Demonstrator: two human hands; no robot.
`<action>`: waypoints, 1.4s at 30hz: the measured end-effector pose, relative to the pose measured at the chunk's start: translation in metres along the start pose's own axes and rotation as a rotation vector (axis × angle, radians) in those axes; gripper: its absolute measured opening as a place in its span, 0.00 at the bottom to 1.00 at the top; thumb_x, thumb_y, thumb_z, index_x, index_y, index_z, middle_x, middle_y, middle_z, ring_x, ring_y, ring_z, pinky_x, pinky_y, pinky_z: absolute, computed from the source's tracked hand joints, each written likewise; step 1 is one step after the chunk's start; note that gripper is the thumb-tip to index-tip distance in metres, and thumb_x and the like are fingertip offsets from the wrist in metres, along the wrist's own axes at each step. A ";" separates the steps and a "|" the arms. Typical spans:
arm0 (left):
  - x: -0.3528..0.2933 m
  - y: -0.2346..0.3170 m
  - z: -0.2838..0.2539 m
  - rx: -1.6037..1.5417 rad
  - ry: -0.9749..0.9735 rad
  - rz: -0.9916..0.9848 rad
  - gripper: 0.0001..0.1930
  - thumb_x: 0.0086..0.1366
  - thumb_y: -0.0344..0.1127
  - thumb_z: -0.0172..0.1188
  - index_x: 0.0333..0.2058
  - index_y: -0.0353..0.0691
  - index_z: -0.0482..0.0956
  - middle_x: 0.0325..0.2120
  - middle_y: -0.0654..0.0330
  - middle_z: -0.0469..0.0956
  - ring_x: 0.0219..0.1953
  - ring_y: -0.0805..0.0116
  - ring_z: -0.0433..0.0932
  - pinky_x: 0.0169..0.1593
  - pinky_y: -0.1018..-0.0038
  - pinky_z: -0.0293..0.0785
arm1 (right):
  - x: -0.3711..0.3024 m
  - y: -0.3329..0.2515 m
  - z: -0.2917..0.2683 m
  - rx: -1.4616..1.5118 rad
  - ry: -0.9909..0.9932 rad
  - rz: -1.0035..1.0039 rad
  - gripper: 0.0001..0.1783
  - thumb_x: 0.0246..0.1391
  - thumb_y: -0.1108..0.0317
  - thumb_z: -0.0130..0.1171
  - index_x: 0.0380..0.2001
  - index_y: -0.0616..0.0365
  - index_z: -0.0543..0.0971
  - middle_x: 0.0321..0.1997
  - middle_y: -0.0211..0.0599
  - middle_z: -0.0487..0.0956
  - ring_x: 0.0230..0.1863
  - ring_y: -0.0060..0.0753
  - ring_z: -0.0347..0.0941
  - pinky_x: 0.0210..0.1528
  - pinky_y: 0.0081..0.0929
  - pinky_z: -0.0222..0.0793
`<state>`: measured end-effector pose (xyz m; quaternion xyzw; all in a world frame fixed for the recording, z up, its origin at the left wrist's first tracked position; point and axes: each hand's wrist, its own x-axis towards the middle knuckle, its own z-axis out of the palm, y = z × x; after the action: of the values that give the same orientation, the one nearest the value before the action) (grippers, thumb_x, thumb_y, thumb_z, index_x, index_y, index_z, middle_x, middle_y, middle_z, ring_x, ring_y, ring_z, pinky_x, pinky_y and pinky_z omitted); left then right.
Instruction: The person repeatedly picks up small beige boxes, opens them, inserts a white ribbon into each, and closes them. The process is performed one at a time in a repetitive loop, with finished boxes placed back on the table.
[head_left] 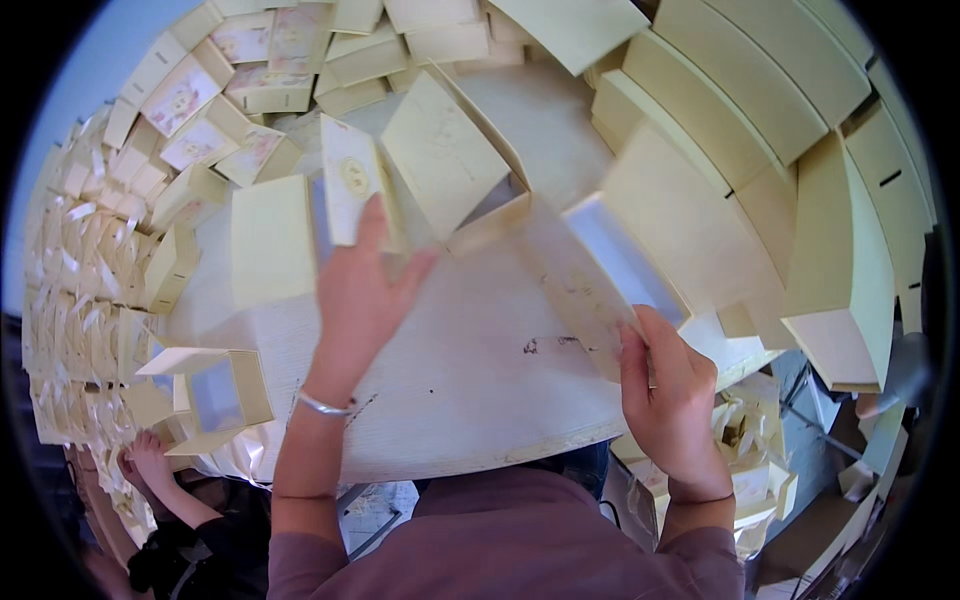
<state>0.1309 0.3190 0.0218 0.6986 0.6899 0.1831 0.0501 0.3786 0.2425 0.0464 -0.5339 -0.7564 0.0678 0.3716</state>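
My right hand (667,390) pinches the lower corner of a cream box lid (575,285) between thumb and fingers. That lid belongs to an open cardboard box with a pale blue inside (625,255), tilted over the table's right side; it is slightly blurred. My left hand (360,300), wearing a silver bangle, is open with thumb and forefinger apart. Its forefinger overlaps the lower edge of a cream panel with a round gold emblem (352,178); whether it touches cannot be told. Just beyond stands another open cream box (445,150), tilted.
Cream boxes are stacked along the right (720,90) and at the far left, some with pink floral prints (185,95). Ribboned boxes (90,260) fill the left edge. At lower left, another person's hands (148,460) are beside an open box (215,395). The white table (450,400) curves in front.
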 end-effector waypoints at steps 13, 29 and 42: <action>0.051 -0.006 0.025 0.061 0.194 -0.015 0.11 0.57 0.38 0.49 0.28 0.34 0.71 0.17 0.48 0.73 0.21 0.50 0.74 0.24 0.59 0.69 | 0.067 0.011 0.063 0.191 0.015 0.005 0.09 0.48 0.76 0.50 0.35 0.66 0.68 0.16 0.48 0.70 0.17 0.47 0.68 0.19 0.34 0.63; 0.079 -0.044 0.043 -0.251 0.346 0.037 0.11 0.54 0.38 0.49 0.25 0.35 0.71 0.15 0.49 0.72 0.19 0.51 0.73 0.24 0.60 0.69 | 0.131 0.012 0.091 0.080 -0.169 0.106 0.16 0.57 0.67 0.42 0.46 0.65 0.66 0.29 0.52 0.73 0.29 0.43 0.73 0.31 0.33 0.66; -0.033 -0.050 -0.142 -0.610 -0.026 0.485 0.14 0.57 0.44 0.52 0.28 0.36 0.67 0.21 0.52 0.72 0.25 0.55 0.71 0.27 0.67 0.65 | 0.261 -0.149 0.162 -0.262 0.084 -0.829 0.32 0.42 0.70 0.58 0.53 0.54 0.61 0.54 0.47 0.61 0.52 0.48 0.61 0.51 0.34 0.61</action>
<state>0.0384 0.2624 0.1317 0.7966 0.4178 0.3776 0.2197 0.1233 0.4520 0.1330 -0.2302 -0.8933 -0.2054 0.3269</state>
